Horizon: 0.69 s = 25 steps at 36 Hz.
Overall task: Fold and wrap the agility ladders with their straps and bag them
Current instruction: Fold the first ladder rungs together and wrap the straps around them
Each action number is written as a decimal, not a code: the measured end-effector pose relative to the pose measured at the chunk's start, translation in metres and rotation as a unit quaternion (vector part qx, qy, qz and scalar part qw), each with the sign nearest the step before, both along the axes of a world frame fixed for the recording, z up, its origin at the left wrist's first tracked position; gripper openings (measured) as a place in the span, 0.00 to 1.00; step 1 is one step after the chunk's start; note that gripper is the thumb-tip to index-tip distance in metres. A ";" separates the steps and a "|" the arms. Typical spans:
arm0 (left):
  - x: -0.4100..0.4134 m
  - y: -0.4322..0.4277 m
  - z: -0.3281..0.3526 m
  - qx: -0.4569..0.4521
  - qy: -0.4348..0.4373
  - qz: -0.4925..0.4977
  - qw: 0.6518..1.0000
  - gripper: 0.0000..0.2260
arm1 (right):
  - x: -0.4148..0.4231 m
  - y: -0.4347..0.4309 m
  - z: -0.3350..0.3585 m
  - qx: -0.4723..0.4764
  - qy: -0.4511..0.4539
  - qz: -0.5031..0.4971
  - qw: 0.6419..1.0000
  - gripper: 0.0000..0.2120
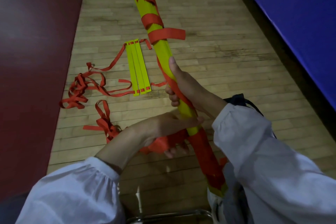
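A long bundle of yellow ladder rungs (162,51) runs from my lap up over the floor, with orange strap wound around it in several places. My right hand (183,85) grips the bundle at its middle, thumb along the yellow. Below it, my left hand (169,129) holds a bunch of orange strap (163,143) against the bundle's lower part. A loose strap end (172,34) sticks out to the right near the top. Three more yellow rungs (139,67) lie flat on the floor to the left, still joined to tangled orange strap (81,87).
The wooden floor (209,63) is bordered by a dark red mat (36,42) on the left and a blue padded surface (300,14) on the right. A dark bag (238,99) shows behind my right sleeve. A metal chair rail (172,214) is at the bottom.
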<state>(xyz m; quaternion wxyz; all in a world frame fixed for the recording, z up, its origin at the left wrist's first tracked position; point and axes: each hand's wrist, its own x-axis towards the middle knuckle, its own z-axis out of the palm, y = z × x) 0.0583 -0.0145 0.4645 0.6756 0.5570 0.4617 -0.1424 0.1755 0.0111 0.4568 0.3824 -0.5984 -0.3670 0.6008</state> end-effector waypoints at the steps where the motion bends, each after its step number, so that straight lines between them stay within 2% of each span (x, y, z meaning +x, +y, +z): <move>1: 0.001 -0.001 0.006 -0.014 -0.033 -0.002 0.999 0.20 | 0.000 0.000 -0.001 0.005 -0.003 0.001 1.000 0.27; 8: 0.001 -0.005 0.009 0.030 -0.045 0.005 0.998 0.19 | 0.003 0.000 0.000 -0.003 0.031 0.024 0.999 0.33; 14: -0.001 -0.004 0.011 0.045 -0.061 0.012 0.997 0.19 | 0.012 0.002 0.003 -0.019 0.115 0.048 0.992 0.39; 16: -0.002 -0.004 0.015 0.046 -0.084 0.016 0.995 0.19 | 0.015 0.001 0.006 -0.023 0.159 0.051 0.986 0.37; 20: -0.002 -0.005 0.023 0.046 -0.120 0.012 0.992 0.15 | 0.014 -0.002 0.011 -0.046 0.269 0.046 0.961 0.24; 22: -0.002 -0.007 0.025 0.044 -0.129 0.009 0.991 0.14 | 0.012 -0.003 0.011 -0.061 0.336 0.031 0.939 0.22; 25: -0.004 -0.007 0.025 0.042 -0.139 -0.002 0.989 0.14 | 0.012 -0.006 0.011 -0.077 0.380 0.023 0.921 0.20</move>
